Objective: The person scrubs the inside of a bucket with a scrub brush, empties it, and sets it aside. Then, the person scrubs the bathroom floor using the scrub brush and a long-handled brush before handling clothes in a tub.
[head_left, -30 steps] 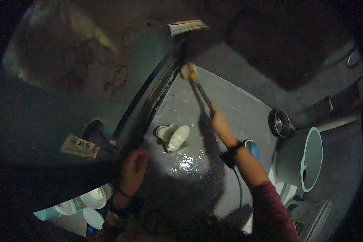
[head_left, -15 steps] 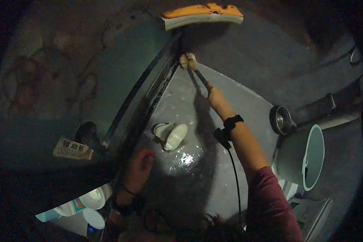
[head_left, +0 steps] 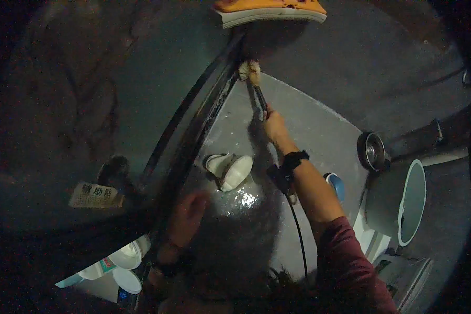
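My right hand (head_left: 276,127) grips the dark handle of a scrub brush (head_left: 250,70), arm stretched forward. The brush's round, pale bristle head is at the far corner of the wet grey floor (head_left: 303,125), against the dark frame strip (head_left: 214,112). Lower left, my left hand (head_left: 191,212) is in shadow beside the frame; its fingers look loosely apart and nothing shows in them. Between the hands, two pale oval things (head_left: 236,172), like a pair of slippers, rest on the floor. A dark band with a cabled device (head_left: 280,178) is at my right wrist.
An orange-and-white object (head_left: 272,15) juts out above the far corner. At right are a round metal fitting (head_left: 371,150), a pale green bucket (head_left: 387,204) and a partly hidden blue item (head_left: 336,187). White containers (head_left: 125,256) stand lower left; a printed label (head_left: 96,196) is at left.
The view has shifted slightly, so most things appear a little further right. The brush head stays at the corner in my right hand. A blue item now shows beside my right forearm.
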{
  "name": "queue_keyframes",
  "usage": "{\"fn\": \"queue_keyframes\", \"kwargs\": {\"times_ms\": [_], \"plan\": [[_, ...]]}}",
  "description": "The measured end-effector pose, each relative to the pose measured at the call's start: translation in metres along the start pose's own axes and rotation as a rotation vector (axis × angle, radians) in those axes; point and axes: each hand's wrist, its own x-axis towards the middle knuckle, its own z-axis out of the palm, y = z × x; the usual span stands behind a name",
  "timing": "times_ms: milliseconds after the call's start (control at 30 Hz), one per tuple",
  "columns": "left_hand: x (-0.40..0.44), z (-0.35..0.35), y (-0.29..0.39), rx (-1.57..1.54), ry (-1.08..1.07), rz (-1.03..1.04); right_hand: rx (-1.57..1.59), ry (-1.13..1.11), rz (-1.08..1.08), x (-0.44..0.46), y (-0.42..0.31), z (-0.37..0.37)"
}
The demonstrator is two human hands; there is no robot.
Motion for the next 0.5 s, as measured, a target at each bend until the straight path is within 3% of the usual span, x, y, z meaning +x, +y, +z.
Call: {"fn": "queue_keyframes", "kwargs": {"times_ms": [100,267,333,400,500], "plan": [[0.002,-0.001,-0.001,-0.070,-0.023,-0.037,0.230,0.020,-0.056,-0.040,0.008,0.011],[0.006,0.020,-0.040,-0.002,0.138,0.022,-0.156,-0.389,-0.015,-0.126,0.021,-0.034],[0.019,0.025,-0.040,0.364,0.083,0.132,-0.178,-0.382,-0.128,-0.117,0.026,-0.040],[0.031,0.040,-0.056,0.384,0.062,0.121,-0.045,-0.193,-0.124,-0.072,0.025,-0.038],[0.038,0.046,-0.056,0.493,0.032,0.092,-0.006,-0.097,-0.063,-0.024,-0.012,-0.037]]}}
